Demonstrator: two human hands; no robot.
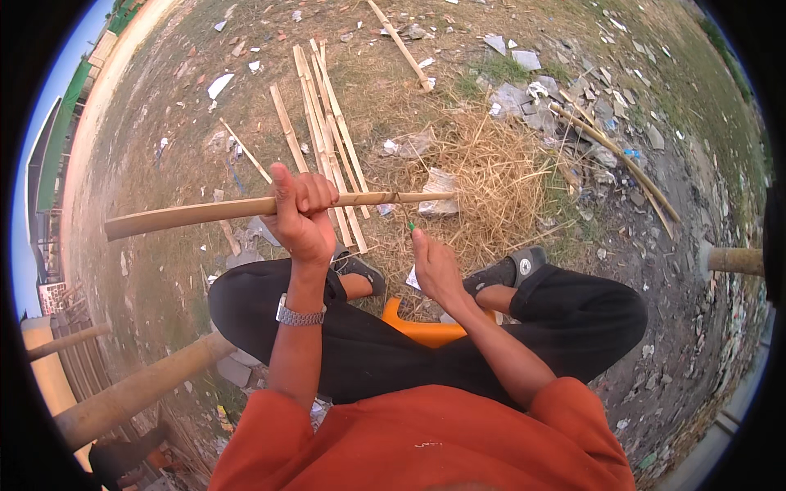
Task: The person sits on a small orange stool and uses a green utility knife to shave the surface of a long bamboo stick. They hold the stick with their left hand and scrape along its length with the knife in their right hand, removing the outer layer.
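Clamped around a split bamboo strip (246, 208), our left hand (304, 209) has its fingers wrapped over the top and its thumb pointing up; the strip lies nearly level across us, its broad end out to the left. Our left forearm rises almost straight, a silver wristwatch (300, 313) at the wrist. Beyond that hand, a loose bundle of bamboo strips (315, 114) lies on the ground. Between our thighs shows an orange plastic stool (430, 333). Our right hand (436, 266), forearm slanting inward, sits below the strip's thin end, fingers curled and thumb up beside a small green tip (412, 226); we cannot tell whether it grips anything. Farther right, the strip's end overlaps the view of a straw-like heap (499, 176).
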